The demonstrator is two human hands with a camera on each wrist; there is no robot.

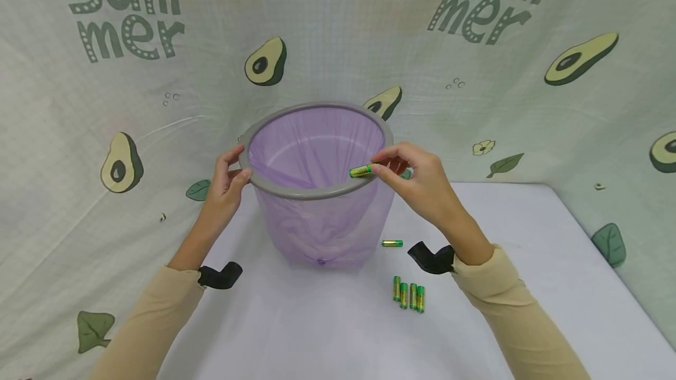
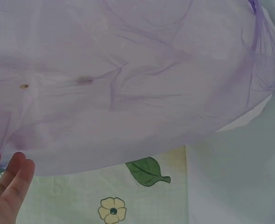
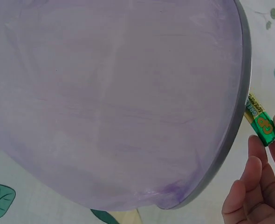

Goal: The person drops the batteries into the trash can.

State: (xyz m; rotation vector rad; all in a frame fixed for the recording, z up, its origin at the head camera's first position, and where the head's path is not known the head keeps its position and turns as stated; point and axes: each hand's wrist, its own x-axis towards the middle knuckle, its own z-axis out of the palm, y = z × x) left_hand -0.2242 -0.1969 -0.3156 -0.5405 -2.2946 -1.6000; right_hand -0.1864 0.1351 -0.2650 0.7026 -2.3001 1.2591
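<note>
A trash bin (image 1: 322, 224) with a grey rim and a thin purple bag as its liner stands on the white table. My left hand (image 1: 228, 183) holds the rim at its left side, thumb in front and fingers round the edge. In the left wrist view, fingertips (image 2: 23, 175) show beside the purple bag. My right hand (image 1: 414, 177) pinches a green and gold battery (image 1: 361, 171) by one end, over the front right part of the rim. The same battery (image 3: 262, 122) shows its printed label in the right wrist view, its far end overlapping the rim.
One green battery (image 1: 392, 243) lies on the table right of the bin. Several more batteries (image 1: 404, 296) lie side by side nearer the front. A cloth printed with avocados (image 1: 266, 62) hangs behind and beside the table (image 1: 502, 221).
</note>
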